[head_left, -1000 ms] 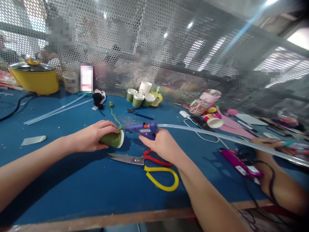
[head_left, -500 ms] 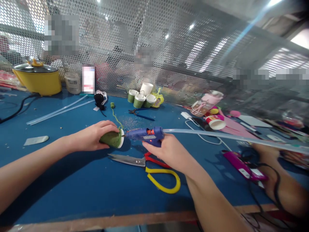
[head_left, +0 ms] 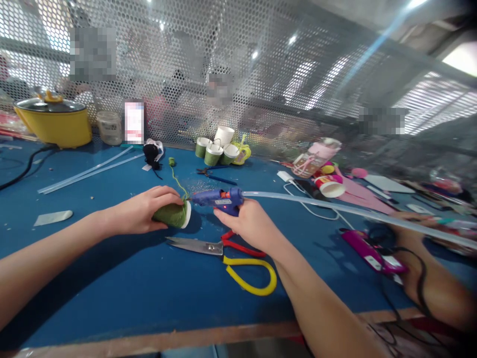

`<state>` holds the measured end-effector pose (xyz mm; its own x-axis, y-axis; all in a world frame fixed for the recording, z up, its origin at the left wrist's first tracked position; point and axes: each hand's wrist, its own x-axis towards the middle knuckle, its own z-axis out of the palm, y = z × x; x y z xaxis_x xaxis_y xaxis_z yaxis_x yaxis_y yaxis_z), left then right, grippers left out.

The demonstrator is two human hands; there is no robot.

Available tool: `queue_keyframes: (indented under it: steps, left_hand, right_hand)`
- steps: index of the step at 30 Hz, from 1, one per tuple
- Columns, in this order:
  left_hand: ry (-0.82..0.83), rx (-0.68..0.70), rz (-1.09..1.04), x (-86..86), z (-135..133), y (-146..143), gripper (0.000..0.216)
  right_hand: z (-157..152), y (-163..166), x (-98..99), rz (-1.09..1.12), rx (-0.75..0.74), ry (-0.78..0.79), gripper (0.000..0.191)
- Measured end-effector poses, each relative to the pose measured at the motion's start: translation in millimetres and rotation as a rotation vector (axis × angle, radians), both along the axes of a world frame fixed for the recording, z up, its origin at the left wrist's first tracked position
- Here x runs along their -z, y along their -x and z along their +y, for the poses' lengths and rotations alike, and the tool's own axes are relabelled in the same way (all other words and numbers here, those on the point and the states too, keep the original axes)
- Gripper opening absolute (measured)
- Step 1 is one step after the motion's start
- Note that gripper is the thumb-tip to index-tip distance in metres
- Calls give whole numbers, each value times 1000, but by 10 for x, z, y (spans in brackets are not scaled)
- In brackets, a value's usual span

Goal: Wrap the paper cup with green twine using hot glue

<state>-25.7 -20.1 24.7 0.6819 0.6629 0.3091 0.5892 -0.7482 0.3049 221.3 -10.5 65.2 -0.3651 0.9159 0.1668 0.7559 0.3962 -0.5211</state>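
My left hand is closed around a paper cup wrapped in green yarn, lying on its side on the blue table. A loose strand of green yarn runs from the cup's rim towards the back. My right hand grips a blue hot glue gun, its nozzle touching the cup's white rim. A long clear glue stick sticks out of the gun's rear to the right.
Scissors with red and yellow handles lie just in front of my right hand. Several green-wrapped cups, pliers, a yellow pot, clear glue sticks and a pink bottle stand further back. Another person's arm rests at right beside a magenta tool.
The glue gun dipped and shifted slightly right half a second ago, then came back up to the cup's rim. My left hand and the cup stayed put.
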Motion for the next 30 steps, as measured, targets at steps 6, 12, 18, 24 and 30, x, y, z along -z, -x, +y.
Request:
queue_keyframes:
  steps: [6, 12, 18, 24, 30]
  left_hand:
    - [20, -16, -10, -1, 7, -4, 44]
    - [36, -25, -30, 17, 18, 5, 46]
    - [57, -37, -34, 14, 25, 14, 48]
    - [60, -43, -35, 20, 31, 19, 48]
    - [46, -34, -44, 22, 18, 8, 47]
  right_hand:
    - [-87, -49, -49, -9, -8, 39, 26]
    - [-165, -59, -109, -13, -20, 77, 21]
    - [-184, -60, -110, -12, -17, 175, 18]
    - [-195, -69, -121, 3, -28, 193, 16]
    - [-160, -56, -108, -44, 4, 69, 22]
